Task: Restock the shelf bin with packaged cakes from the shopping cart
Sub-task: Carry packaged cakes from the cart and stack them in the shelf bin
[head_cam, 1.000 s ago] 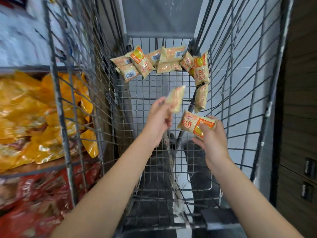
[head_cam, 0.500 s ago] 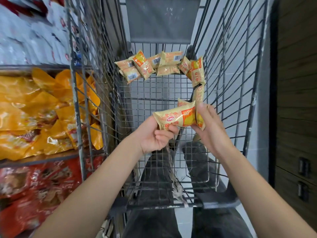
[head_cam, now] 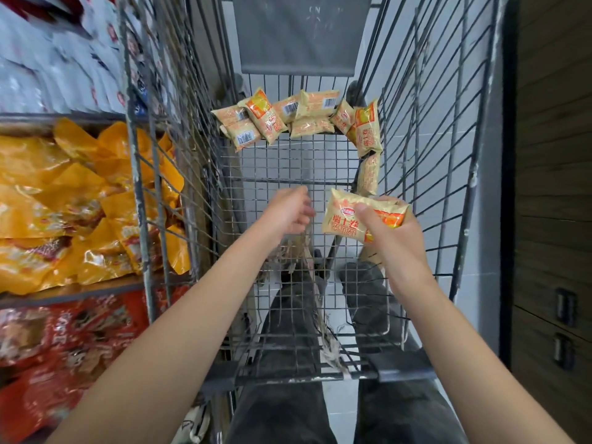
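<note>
Wire cart floor (head_cam: pixel 288 174) (shelves (head_cam: pixel 73 288) left)

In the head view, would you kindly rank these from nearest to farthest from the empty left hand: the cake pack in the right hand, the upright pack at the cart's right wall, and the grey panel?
1. Held cake pack, just right of the left hand.
2. Upright pack, farther right, against the cart wall.
3. Grey panel, at the cart's far end.

Open mesh floor of the shopping cart (head_cam: pixel 282 174) lies between both hands and the far cake packets (head_cam: pixel 288 118); wire side walls (head_cam: pixel 166 129) block sideways reach toward shelf bags (head_cam: pixel 64 200).
</note>
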Demonstrator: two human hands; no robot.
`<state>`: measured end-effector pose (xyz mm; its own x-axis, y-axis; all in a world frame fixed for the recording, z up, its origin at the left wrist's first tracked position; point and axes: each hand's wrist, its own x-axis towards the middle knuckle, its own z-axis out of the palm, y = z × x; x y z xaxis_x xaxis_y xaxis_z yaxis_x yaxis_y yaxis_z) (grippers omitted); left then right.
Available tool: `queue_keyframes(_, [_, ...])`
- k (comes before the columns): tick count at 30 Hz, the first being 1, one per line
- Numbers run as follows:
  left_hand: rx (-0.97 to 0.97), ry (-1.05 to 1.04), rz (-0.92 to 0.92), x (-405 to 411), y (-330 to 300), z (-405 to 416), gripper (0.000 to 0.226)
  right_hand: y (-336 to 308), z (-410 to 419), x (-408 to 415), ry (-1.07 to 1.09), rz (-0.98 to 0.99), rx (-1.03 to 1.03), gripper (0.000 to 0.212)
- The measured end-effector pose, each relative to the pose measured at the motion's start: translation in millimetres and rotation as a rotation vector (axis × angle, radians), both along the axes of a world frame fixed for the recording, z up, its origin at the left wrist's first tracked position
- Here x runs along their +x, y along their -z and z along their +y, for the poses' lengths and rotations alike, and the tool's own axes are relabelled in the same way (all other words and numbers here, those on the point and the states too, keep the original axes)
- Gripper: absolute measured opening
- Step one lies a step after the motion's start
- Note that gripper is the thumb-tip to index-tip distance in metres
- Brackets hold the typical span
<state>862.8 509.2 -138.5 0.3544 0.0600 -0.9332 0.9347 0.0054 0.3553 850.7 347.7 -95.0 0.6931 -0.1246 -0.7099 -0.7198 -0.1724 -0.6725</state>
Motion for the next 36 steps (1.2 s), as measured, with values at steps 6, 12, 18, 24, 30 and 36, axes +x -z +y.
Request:
queue_keyframes(6, [-0.044,0.291,-0.165,58.1,40.5,-36.4,0.034,-4.5,-7.7,-24.9,-0.057,0.058,-0.071,0.018])
queue_keyframes(12, [-0.023,0.599,-0.172,83.4,79.6,-80.8,0.062,10.4,-12.2,-40.9,-0.052,0.184,-0.136,0.018])
queue_keyframes(18, [0.094,0.504,-0.047,95.3,119.6,-106.9,0.061,22.6,-17.0,-37.2,0.018,0.274,-0.120,0.017])
queue_keyframes(24, [0.111,0.360,-0.088,89.6,121.9,-92.9,0.044,16.7,-12.8,-36.1,0.002,0.290,-0.096,0.018])
queue_keyframes(30, [0.021,-0.014,-0.026,61.1,69.2,-61.5,0.021,-6.6,-11.2,-31.4,-0.067,0.237,-0.060,0.017])
queue_keyframes(36, [-0.130,-0.160,-0.183,-2.4,-39.4,-31.9,0.046,-61.1,-22.4,-31.6,-0.170,0.140,0.004,0.020])
